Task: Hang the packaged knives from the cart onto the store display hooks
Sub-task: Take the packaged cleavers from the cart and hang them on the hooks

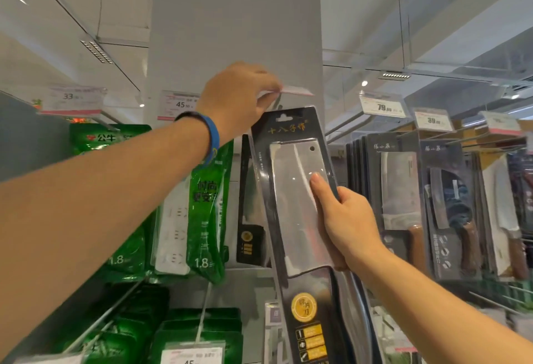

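Green plastic down the left side, courtesy of power-strip packs [207, 213] hanging off pegs under price tags [69, 95] reading 33 and 45. Moving right, left hand [239, 98] up high, blue wristband [212, 138] on the wrist, fingers [268, 87] pinched on a price tag flap [297, 91] and tipping it up flat, presumably to clear the end of the display hook underneath. Can't really make out that hook itself, hidden behind hand and pack. Just below and right of that, the packaged knife [300, 190]: black card, clear blister over a cleaver blade, tilted a bit with its top hang hole right under the lifted flap but not threaded on anything as far as visible. Right hand [346, 219] gripping it mid-length, thumb laid across the blister front, other fingers wrapped round the back. Looks like more than one pack stacked in that grip, hard to say for sure. Another black pack [249, 219] already hanging just behind. Further right, rows of hung knife packs [398, 190] on their hooks under tags reading 79 and 39. No cart in view, so no telling how many left to go. Judging progress: plenty of stock already up, this one at the lining-up stage, still needing the hole slid onto the hook and the flap dropped back down.
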